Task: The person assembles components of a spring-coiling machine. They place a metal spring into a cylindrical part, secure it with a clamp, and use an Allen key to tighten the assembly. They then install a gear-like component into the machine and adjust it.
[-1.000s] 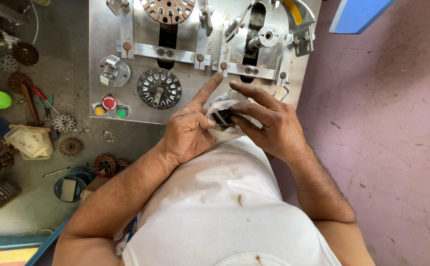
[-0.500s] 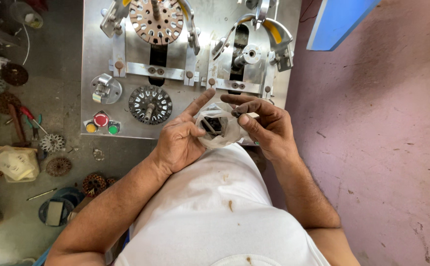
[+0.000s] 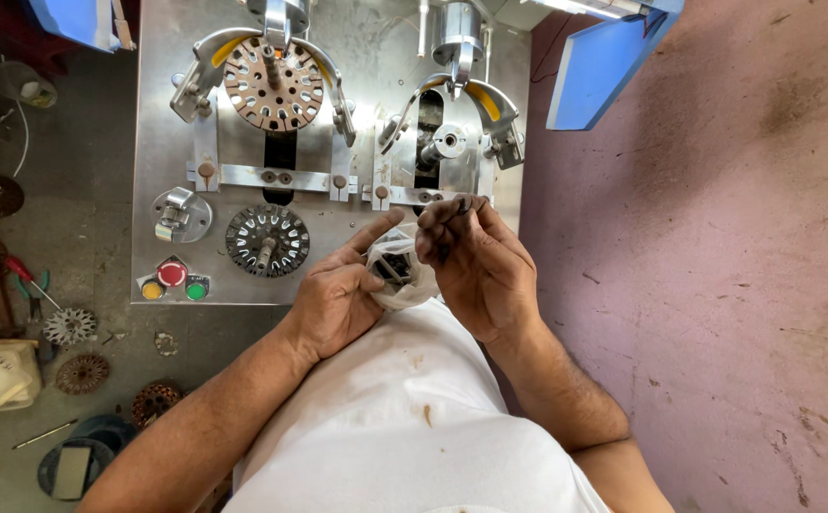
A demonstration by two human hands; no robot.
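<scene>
Right hand (image 3: pixel 476 266) has lifted small parts (image 3: pixel 461 204) above the bag (image 3: pixel 397 274).

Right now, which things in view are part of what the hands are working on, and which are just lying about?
In hand:
left hand holding small clear bag
right hand pinching small dark piece

Lying about:
slotted disc on metal machine plate
coloured push buttons
red-handled pliers
wound cores on bench

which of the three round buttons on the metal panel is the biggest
The red button, the middle one of the row; it is raised and wider than the small yellow button and green button flanking it.
</scene>
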